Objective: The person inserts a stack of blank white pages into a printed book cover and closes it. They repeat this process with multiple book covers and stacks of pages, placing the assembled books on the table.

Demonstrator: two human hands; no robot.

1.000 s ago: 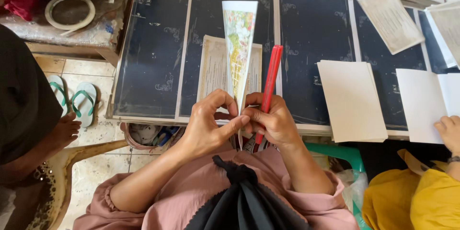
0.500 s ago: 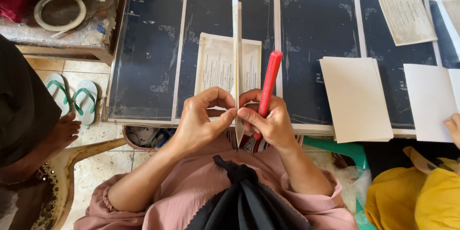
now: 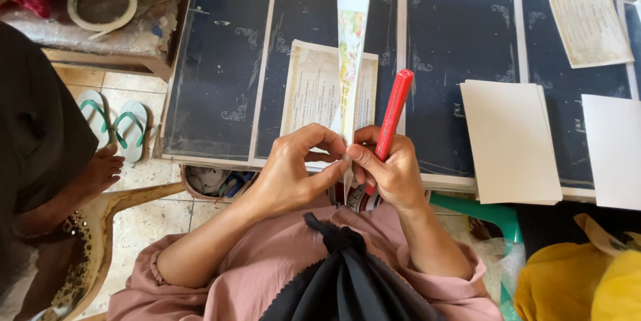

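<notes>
Dark worktop (image 3: 220, 60), near edge: both hands pinch a narrow paper cone (image 3: 351, 60) by its tip, left hand (image 3: 290, 174) fingers closed on it. Right hand (image 3: 390, 174) also grips a red marker (image 3: 394, 117), so the cone could easily slip or crumple.

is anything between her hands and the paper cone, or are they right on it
Nothing visible is between them. Left hand and right hand both pinch the paper cone at its narrow end; the right also holds a red stick.
</notes>
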